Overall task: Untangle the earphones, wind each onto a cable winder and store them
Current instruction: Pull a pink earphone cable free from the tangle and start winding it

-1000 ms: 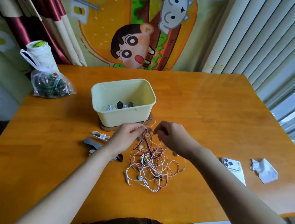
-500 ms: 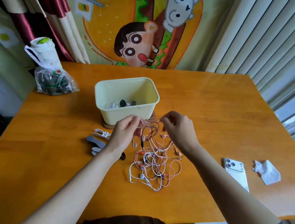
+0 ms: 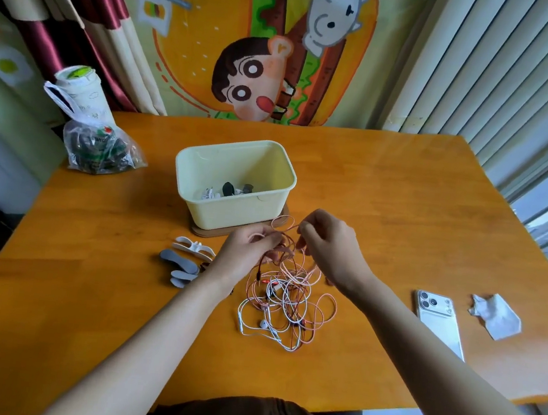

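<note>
Tub (image 3: 234, 181) blocks just behind the cord tangle (image 3: 285, 298); winders (image 3: 183, 261) crowd its left. Bare tabletop (image 3: 385, 221) runs right of the tangle up to phone (image 3: 438, 320) and tissue (image 3: 496, 321).

Single cam, head-worn, wide-angle. Sits over the near edge of the counter (image 3: 405, 196), faces fwd & down toward its far edge and the cartoon hanging (image 3: 195, 46) behind. Close-in: counter fills most of frame, left hand (image 3: 248, 256) & right hand (image 3: 330, 245) mid-frame.

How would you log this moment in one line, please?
stage: untangling | left hand: pinches pink cable | right hand: pinches pink cable | earphones: tangled on table | winders: bare
</note>
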A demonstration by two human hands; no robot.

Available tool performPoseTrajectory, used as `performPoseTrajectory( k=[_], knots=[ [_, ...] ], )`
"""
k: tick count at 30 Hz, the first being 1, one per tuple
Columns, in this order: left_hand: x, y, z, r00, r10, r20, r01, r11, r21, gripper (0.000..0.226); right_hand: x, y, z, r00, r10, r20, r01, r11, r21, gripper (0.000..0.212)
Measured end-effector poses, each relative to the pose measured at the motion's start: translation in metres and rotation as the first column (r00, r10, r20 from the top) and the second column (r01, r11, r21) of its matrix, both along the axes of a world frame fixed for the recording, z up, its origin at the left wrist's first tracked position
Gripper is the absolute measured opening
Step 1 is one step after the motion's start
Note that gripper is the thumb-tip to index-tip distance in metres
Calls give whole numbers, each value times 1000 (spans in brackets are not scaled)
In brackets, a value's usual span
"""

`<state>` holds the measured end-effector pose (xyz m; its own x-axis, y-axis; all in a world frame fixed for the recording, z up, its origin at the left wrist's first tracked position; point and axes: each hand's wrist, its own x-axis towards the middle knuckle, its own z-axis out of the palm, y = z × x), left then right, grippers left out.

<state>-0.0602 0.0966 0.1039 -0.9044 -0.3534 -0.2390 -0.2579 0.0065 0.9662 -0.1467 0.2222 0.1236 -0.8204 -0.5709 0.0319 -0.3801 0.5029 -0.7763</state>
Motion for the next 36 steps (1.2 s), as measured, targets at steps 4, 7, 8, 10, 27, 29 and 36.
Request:
performPoseTrajectory(
  k=[4, 7, 8, 10, 27, 29, 36],
  knots=[
    [-1, -2, 0, 984, 124, -124, -133, 989, -67, 13, -6, 4, -14, 989, -148, 11, 147, 987, 61, 18],
    [0, -2, 0, 962, 190, -197, -190, 982, 15, 18, -9, 6, -20, 991, -129, 42, 120, 980, 160, 23],
    [1, -3, -1, 957, 200, -211, -197, 980, 34, 20, -8, 5, -19, 994, -108, 29, 102, 981, 165, 23],
    [2, -5, -2, 954, 209, -214, -203, 978, 51, 21, -4, 5, -15, 995, -76, -61, 83, 989, 121, 22],
    [6, -4, -11, 992, 119, -52, -110, 984, 138, 19, -4, -9, -13, 960, -129, 249, 174, 970, -170, 18],
    [5, -3, -15, 989, 145, -31, -134, 965, 226, 27, -2, -11, -12, 934, -145, 327, 225, 949, -222, 20],
    [3, -9, -20, 972, 229, -44, -191, 892, 410, 24, 5, -3, -9, 911, -84, 404, 285, 836, -469, 18]
  ],
)
